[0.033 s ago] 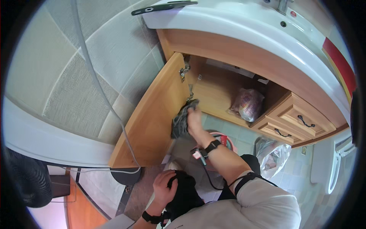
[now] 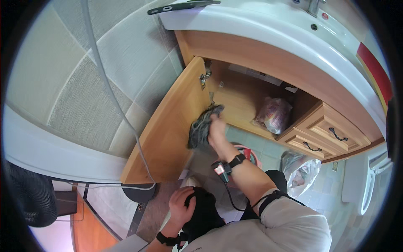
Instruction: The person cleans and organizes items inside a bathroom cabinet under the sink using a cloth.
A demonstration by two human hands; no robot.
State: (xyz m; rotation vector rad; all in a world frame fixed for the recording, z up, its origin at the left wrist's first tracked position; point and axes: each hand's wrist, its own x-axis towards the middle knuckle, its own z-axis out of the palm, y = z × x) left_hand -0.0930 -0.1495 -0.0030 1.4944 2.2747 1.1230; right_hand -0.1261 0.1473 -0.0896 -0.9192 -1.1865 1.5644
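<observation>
My right hand (image 2: 217, 133) grips a crumpled dark grey cloth (image 2: 200, 131) beside the inner face of the swung-out wooden cabinet door (image 2: 167, 126), near its lower hinge. Whether the cloth presses on the wood I cannot tell; the hand is slightly blurred. My left hand (image 2: 181, 206) lies flat over my black-clad knee (image 2: 205, 210), fingers stretched out, holding nothing. Inside the cabinet (image 2: 235, 103), a clear plastic bag with a pinkish package (image 2: 275, 115) sits on the shelf floor, close to the drawers.
Below my right forearm a pink basin (image 2: 255, 160) is partly hidden. A filled clear plastic bag (image 2: 300, 173) stands on the tiles. Two drawers (image 2: 321, 130) lie right of the cabinet opening, under a white washbasin (image 2: 252, 25) holding a phone (image 2: 180, 6). A grey cable (image 2: 110, 93) hangs at the left.
My right hand and the cloth have shifted very slightly to the right. My left hand stays on the knee.
</observation>
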